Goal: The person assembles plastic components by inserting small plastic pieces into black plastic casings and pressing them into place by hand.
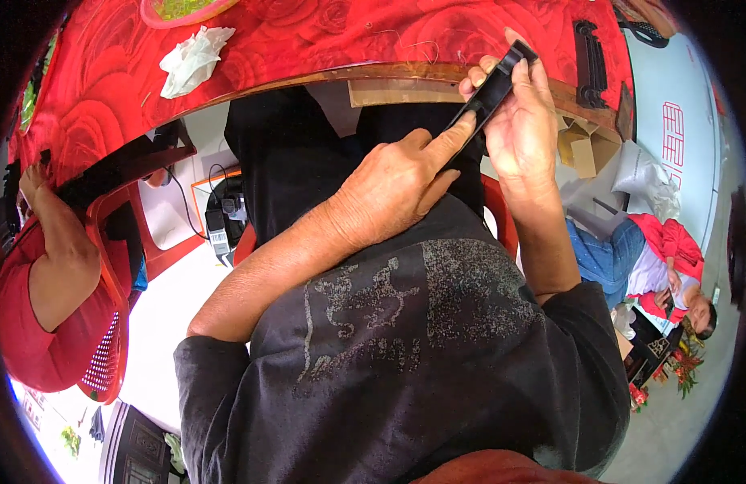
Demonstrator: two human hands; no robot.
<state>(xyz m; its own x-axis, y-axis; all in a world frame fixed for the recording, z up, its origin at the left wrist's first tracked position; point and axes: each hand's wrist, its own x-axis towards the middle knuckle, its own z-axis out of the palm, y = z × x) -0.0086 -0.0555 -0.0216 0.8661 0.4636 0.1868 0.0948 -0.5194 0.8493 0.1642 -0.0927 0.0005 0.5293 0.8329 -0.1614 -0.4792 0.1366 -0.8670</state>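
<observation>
Black strip (488, 97), aslant near the surface (308, 40) edge — right hand (525, 137) closed round its upper end, left hand (393, 184) pinching lower; I'd brace with the right, press lightly with the left.

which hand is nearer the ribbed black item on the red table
Right. The right hand, holding the black strip, sits left of the ribbed black item; the left hand, on the same strip, is farther left and lower in view.
</observation>
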